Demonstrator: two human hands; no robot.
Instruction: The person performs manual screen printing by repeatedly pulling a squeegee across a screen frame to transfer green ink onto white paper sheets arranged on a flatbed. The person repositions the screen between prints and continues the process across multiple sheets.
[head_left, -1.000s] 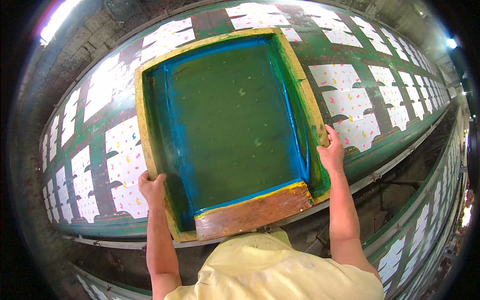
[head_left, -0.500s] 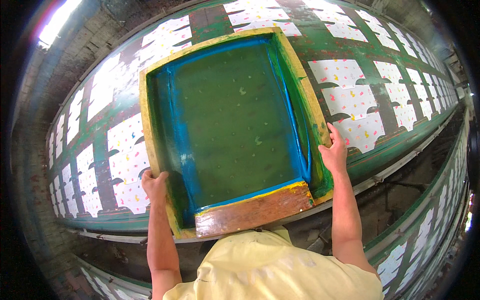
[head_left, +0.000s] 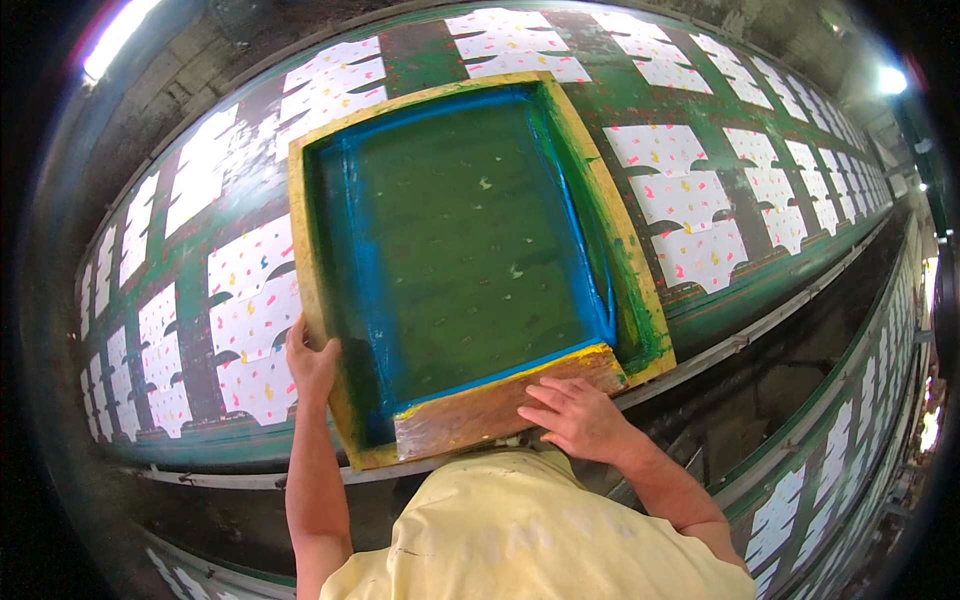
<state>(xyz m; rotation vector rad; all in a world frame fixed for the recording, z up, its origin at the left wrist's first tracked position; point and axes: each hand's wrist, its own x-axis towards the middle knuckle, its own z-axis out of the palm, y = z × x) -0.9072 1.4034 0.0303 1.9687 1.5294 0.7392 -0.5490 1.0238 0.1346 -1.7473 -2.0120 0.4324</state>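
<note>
A large wooden-framed printing screen lies over the long green table, its dark green mesh edged with blue. Along the screen's near edge, close to my body, sits a brown wooden squeegee with yellow ink along its far edge. My left hand grips the left side of the frame, thumb on top and fingers at the outer side. My right hand rests on the right part of the squeegee, its fingers apart and laid over the wood. My right thumb cannot be made out.
White cut fabric pieces with small coloured prints lie in rows along the green table on both sides of the screen. A rail follows the table's near edge. Another table with white pieces stands at the lower right.
My right hand has left the frame's right side and moved left and nearer, onto the squeegee. My left hand stays on the frame. The view has shifted slightly.
</note>
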